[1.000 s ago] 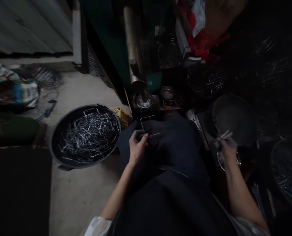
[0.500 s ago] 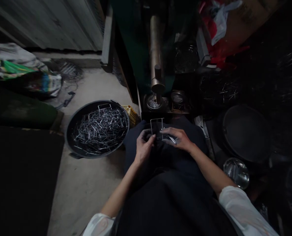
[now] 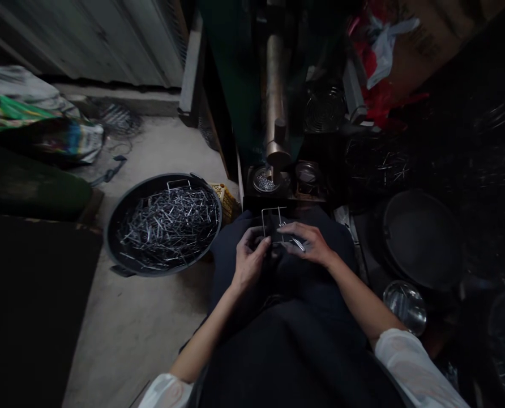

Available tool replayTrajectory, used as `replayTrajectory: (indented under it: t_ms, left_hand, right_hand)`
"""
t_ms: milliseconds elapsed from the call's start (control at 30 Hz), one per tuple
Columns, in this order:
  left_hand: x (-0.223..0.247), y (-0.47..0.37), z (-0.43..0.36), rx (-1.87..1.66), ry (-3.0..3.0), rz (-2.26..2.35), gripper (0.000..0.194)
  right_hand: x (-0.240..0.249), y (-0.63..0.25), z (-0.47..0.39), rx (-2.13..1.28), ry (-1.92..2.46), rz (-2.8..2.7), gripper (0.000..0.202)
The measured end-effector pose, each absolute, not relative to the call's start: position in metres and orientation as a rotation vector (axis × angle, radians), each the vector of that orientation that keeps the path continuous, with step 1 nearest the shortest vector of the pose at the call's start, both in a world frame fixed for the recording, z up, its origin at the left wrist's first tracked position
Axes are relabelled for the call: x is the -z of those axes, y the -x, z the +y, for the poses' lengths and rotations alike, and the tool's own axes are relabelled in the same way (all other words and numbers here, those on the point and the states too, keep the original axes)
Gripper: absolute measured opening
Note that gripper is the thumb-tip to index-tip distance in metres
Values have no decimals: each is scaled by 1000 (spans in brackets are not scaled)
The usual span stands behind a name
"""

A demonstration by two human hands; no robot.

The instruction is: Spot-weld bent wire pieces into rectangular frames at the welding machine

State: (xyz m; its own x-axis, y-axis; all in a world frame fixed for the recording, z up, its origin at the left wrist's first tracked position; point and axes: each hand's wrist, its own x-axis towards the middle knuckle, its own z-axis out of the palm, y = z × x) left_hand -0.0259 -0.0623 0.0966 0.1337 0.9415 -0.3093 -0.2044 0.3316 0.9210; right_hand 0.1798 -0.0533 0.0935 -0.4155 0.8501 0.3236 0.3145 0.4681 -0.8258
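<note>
Plainly square-cornered, slender metal wire [image 3: 273,208] in left hand [image 3: 249,256].

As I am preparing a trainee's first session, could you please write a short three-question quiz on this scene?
1. True or false: the left hand holds a bent wire frame.
2. What colour is the crate beside the tub?
A) Red
B) Yellow
C) White
3. Fill in: the grip of the ____ hand has several thin metal pieces in it.

Key: 1. True. 2. B. 3. Right.
</note>
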Motion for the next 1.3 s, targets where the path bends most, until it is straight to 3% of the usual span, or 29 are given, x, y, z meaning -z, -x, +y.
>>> replayTrajectory:
  t_ms: [1300]
  left_hand:
    - [-111, 22, -26, -1129, -728, 927, 39]
  right_hand:
    - [-128, -181, -7, -754, 898, -2071, 32]
